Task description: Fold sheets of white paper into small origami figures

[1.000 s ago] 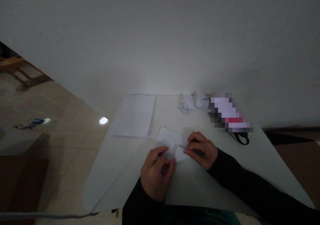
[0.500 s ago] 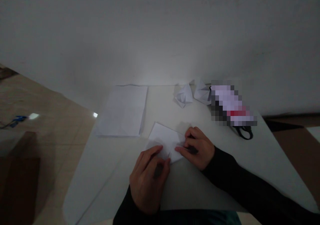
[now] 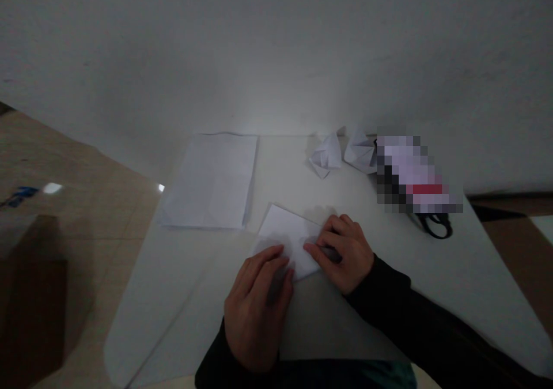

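Observation:
A folded piece of white paper [image 3: 287, 227] lies on the white table before me. My left hand [image 3: 256, 308] is on its lower left, fingers bent, with fingertips and thumb holding the paper near its lower edge. At the right side of the paper, my right hand [image 3: 345, 253] is closed, its thumb and curled fingers gripping the edge. The part of the paper under my right fingers is hidden.
A stack of white paper sheets [image 3: 211, 181] lies at the back left of the table [image 3: 173, 297]. Two folded paper shapes [image 3: 326, 155] stand near the wall. Beside them is a blurred-out object [image 3: 415, 173] with a black strap [image 3: 437, 226]. A wall borders the table's far edge.
The view has shifted slightly. My left fingers and thumb have moved a little against the paper, and my right hand has closed further over the right edge.

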`<action>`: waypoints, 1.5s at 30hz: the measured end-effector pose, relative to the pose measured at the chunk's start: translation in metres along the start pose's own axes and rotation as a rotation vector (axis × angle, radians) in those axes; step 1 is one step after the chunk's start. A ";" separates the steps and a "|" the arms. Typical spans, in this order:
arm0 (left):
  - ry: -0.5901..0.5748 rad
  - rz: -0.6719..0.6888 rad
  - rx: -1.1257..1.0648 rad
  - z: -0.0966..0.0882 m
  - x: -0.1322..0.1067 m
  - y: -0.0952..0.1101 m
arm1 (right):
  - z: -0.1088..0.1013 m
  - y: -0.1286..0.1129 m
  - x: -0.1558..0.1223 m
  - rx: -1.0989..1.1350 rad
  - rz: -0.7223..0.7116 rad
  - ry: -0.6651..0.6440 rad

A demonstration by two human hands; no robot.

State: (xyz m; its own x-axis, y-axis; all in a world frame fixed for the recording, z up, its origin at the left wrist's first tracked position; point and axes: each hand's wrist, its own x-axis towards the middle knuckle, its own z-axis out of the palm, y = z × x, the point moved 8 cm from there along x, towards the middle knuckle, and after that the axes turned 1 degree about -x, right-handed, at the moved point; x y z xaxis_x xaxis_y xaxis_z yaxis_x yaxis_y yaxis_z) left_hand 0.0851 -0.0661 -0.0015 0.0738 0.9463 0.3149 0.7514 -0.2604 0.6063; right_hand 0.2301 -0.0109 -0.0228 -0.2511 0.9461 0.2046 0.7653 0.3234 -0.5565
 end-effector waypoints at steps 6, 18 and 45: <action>-0.075 0.035 -0.069 0.000 0.000 -0.007 | -0.001 -0.001 0.000 -0.018 0.006 0.011; -0.251 0.247 -0.075 0.006 0.002 0.008 | 0.000 -0.001 0.001 -0.047 0.015 -0.020; -0.331 0.276 -0.161 0.006 0.018 -0.002 | -0.001 -0.001 -0.001 -0.067 0.018 0.023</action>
State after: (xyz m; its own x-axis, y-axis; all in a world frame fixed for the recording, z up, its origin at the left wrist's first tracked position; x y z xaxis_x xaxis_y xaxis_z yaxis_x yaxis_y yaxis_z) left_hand 0.0886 -0.0470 -0.0015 0.4817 0.8409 0.2466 0.5644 -0.5130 0.6468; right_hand 0.2298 -0.0125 -0.0219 -0.2238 0.9510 0.2133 0.8077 0.3035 -0.5055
